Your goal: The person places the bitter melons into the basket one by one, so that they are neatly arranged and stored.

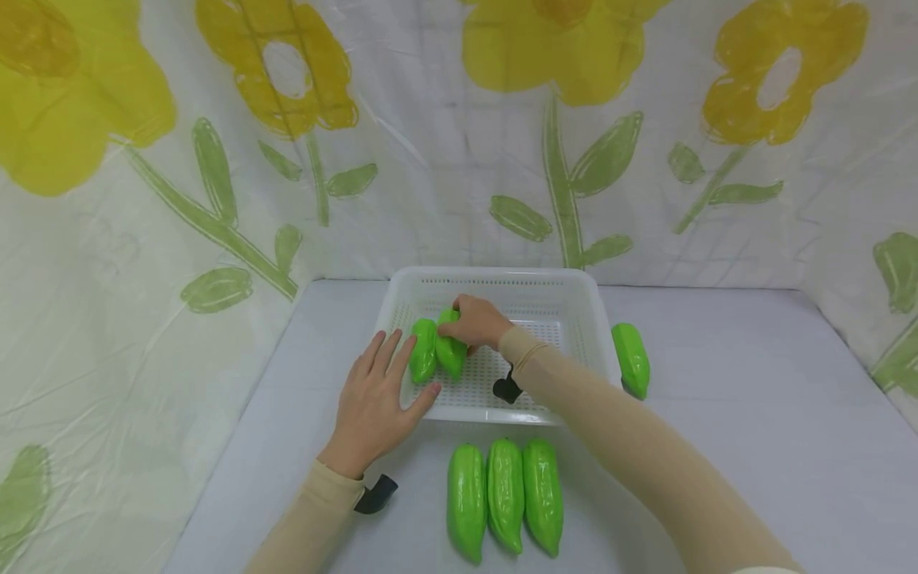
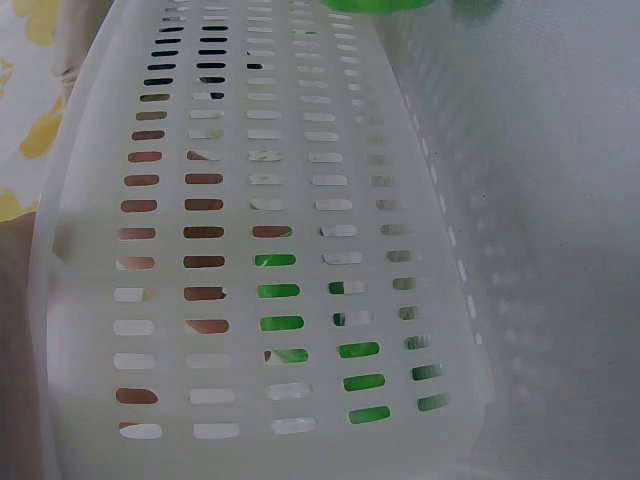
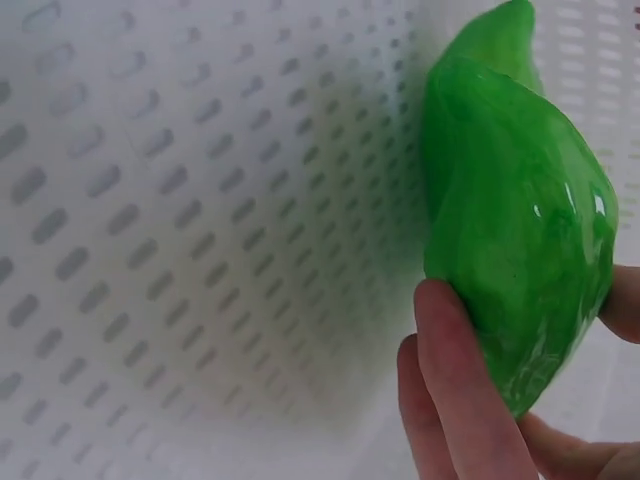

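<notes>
My right hand [image 1: 482, 323] reaches into the white plastic basket [image 1: 495, 414] and grips a glossy green pepper-shaped piece [image 1: 451, 357] by its far end. In the right wrist view the fingers [image 3: 465, 380] press one side of that piece, with a thumb or finger on the other. A second green piece [image 1: 423, 351] lies right beside it, along the basket's left side. Over the basket's left rim, my left hand [image 1: 376, 406] spreads its fingers straight and holds nothing. From the left wrist, the slotted basket wall [image 2: 240, 340] shows, with green visible through several slots.
Three more green pieces [image 1: 505, 494] lie side by side on the white tabletop [image 1: 287, 446] in front of the basket. Another green piece [image 1: 631, 360] sits just right of it. A flower-printed curtain [image 1: 430, 159] hangs behind the table.
</notes>
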Demonstrator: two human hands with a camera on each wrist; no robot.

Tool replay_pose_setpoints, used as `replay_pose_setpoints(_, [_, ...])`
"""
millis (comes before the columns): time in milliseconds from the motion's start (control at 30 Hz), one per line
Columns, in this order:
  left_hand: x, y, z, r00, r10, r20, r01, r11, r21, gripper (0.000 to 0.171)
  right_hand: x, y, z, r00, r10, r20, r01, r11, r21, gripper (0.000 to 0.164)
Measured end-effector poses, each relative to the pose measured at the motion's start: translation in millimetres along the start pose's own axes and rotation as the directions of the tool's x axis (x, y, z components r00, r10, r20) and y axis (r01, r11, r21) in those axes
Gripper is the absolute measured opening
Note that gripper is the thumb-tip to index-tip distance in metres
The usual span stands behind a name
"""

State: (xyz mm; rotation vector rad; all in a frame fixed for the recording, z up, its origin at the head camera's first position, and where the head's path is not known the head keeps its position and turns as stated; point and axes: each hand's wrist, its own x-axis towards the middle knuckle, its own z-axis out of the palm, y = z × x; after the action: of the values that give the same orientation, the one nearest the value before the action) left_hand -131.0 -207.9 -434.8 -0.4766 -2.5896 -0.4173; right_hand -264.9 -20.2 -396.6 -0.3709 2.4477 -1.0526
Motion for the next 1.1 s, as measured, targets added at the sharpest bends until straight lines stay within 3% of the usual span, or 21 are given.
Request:
replay_pose_setpoints(700, [0.0,-0.8,-0.4,0.999,0.018,-0.027,-0.018,1.000,0.000,0.077,24.8,14.1,20.8,0.999,-0.017,-0.035,0.010,0.984,-0.176,0.048])
replay_pose_setpoints(1100, [-1.5,-0.7,1.1,0.999,0.027,-0.038,-0.027,1.000,-0.004,0.080,19.6,10.5,19.6,0.998,0.052,-0.019,-0.054,0.982,-0.183,0.074])
